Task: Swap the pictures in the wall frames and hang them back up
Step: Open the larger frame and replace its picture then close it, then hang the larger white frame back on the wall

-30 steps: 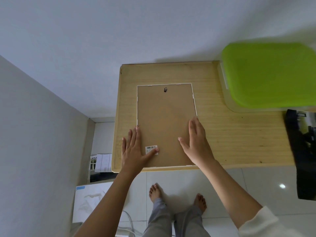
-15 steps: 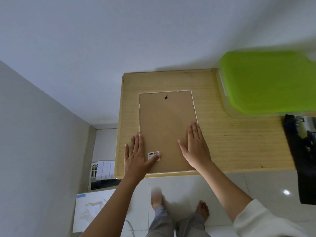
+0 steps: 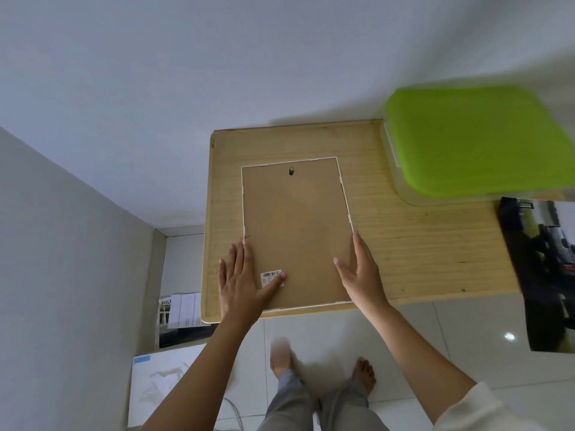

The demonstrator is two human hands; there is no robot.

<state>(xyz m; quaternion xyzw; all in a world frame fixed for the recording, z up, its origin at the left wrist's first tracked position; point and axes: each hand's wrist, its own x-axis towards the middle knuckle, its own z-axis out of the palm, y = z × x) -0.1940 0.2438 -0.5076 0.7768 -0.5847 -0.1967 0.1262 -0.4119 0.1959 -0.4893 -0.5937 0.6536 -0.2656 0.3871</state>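
Observation:
A white picture frame [image 3: 295, 225] lies face down on the wooden table [image 3: 420, 253], its brown backing board up, with a small black hanger near the far edge and a barcode sticker near the front left corner. My left hand [image 3: 241, 283] lies flat over the frame's near left edge, thumb on the sticker. My right hand [image 3: 362, 272] rests flat along the near right edge, fingers together. A dark printed picture [image 3: 541, 269] lies at the table's right end, overhanging the front edge.
A clear storage box with a lime green lid [image 3: 479, 141] stands at the back right of the table. The table's back edge meets a white wall. White sheets and papers [image 3: 183, 309] lie on the tiled floor to the left, near my bare feet.
My right hand slid from the backing board out to the frame's right edge. The left hand stayed in place. The view shifted as my head and feet moved.

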